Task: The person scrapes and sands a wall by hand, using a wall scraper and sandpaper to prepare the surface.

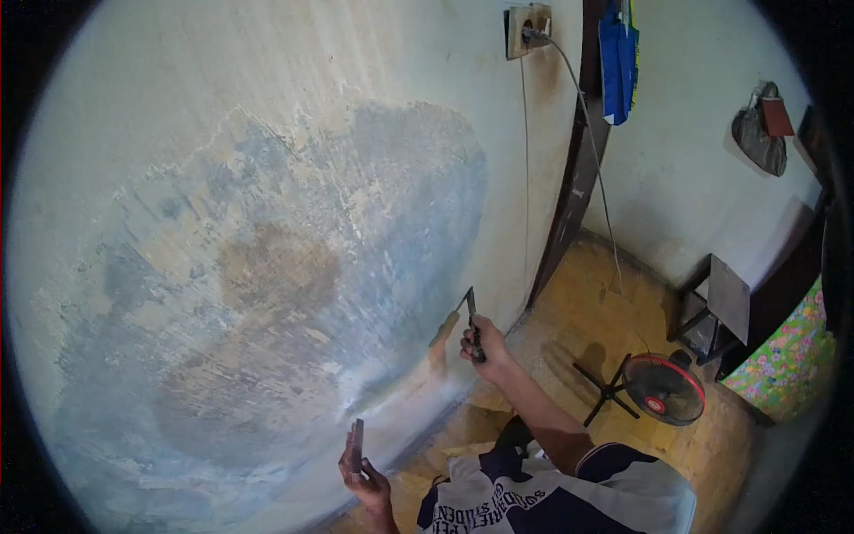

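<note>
My right hand (483,342) is wrapped round the dark handle of a scraper (471,305), whose blade tip points up close to the wall's lower right part. Lower and to the left, my left hand (365,483) holds a flat, dark, narrow tool (358,445) upright near the wall. A large patch of scraped, mottled grey-blue and beige surface (294,258) covers much of the wall (427,53). A brownish strip (444,329) shows on the wall just left of the scraper.
A socket (528,32) with a plugged-in cable (592,133) is at the wall's top right. On the tiled floor (551,320) stand a fan (663,389) and a small dark stool (725,298). Bags (763,133) hang on the far wall; floral fabric (783,356) is at right.
</note>
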Tool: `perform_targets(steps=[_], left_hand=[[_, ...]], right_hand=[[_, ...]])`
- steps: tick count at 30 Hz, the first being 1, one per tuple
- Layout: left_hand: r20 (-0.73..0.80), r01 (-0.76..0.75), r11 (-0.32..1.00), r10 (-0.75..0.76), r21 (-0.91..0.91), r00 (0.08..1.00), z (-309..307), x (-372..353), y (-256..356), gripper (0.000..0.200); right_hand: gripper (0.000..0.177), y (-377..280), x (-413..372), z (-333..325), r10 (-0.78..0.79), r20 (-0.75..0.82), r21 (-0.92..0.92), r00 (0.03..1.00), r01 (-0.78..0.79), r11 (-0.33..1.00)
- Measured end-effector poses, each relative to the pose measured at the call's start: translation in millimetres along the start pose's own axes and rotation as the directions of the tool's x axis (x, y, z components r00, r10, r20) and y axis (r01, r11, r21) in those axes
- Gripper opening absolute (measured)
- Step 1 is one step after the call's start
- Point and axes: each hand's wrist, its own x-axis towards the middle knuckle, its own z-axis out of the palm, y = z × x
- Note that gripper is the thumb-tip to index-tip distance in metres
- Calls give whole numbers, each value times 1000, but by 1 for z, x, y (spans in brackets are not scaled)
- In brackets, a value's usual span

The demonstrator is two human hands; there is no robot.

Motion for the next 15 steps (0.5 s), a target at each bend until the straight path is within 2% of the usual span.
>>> perform_targets(steps=[1, 4, 5, 8, 9, 12, 14, 15], left_hand=[[5, -33, 999, 33, -1, 999, -1, 5, -1, 30], [10, -90, 996, 90, 9, 996, -5, 8, -2, 29], [-2, -101, 995, 101, 14, 995, -2, 10, -5, 29], [0, -64, 998, 64, -17, 998, 0, 8, -4, 28], [1, -44, 998, 44, -33, 999, -1, 9, -3, 28], [-39, -222, 975, 221, -19, 974, -5, 13, -8, 28], [-34, -191, 981, 190, -43, 981, -6, 9, -14, 28], [-37, -176, 983, 174, -58, 984, -5, 9, -16, 28]], right_hand=[[21, -4, -21, 6, -28, 80, -22, 996, 29, 999], [19, -3, -70, 20, 130, 199, -18, 971, -129, 991], [17, 0, -63, 20, 94, 224, -58, 970, -83, 995], [15, 11, 33, -18, -47, -76, -4, 996, 46, 999], [14, 7, 26, -23, -62, -47, -54, 997, 59, 997], [11, -5, 2, -36, -66, 41, -194, 997, 73, 978], [17, 12, -17, -62, -15, 52, -299, 999, 29, 954], [23, 19, -23, -77, -23, 71, -455, 997, 52, 889]])
